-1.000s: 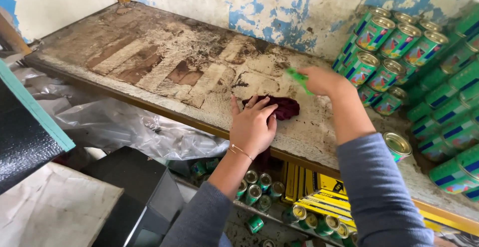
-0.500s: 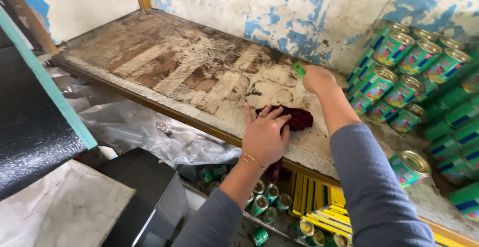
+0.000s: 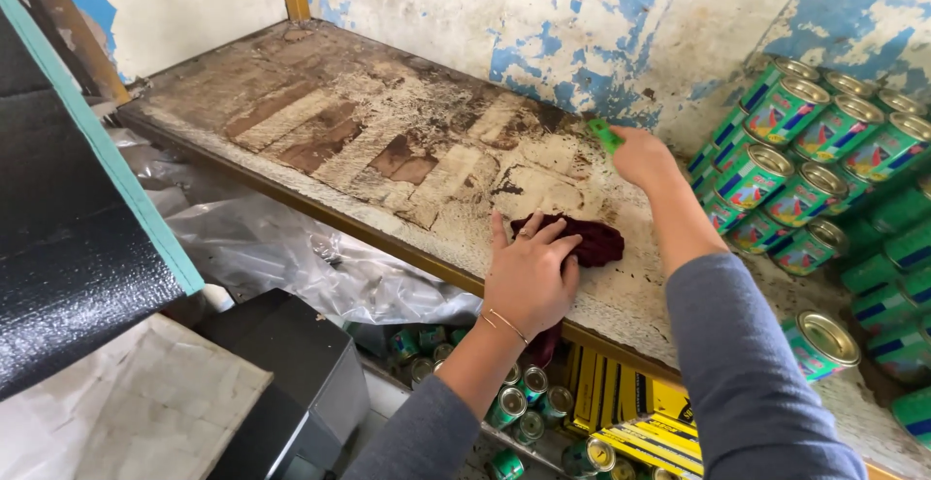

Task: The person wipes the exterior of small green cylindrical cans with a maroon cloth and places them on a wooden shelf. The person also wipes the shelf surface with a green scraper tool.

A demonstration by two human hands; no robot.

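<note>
My left hand (image 3: 529, 276) lies flat, fingers spread, pressing down on a dark red cloth (image 3: 582, 240); it grips nothing, the palm just pins the near end of the cloth to the shelf board (image 3: 369, 131). The rest of the cloth bunches out from under my fingertips toward the right, and a bit of it hangs over the front edge below my wrist. My right hand (image 3: 642, 158) is closed around a small green object (image 3: 606, 135), whose end pokes out to the left of my fist; I cannot tell what it is. That hand sits farther back on the board, near the peeling blue and white wall (image 3: 582, 24), apart from the cloth.

The board is stained and flaking, with brown patches across it. To the right, green cans (image 3: 786, 150) are stacked on their sides against the wall, just beside my right forearm, and one can (image 3: 819, 342) lies alone nearer the front. Below the shelf more small cans (image 3: 514, 407) and yellow boxes (image 3: 630, 417) sit, with clear plastic sheet (image 3: 291, 257) to the left.
</note>
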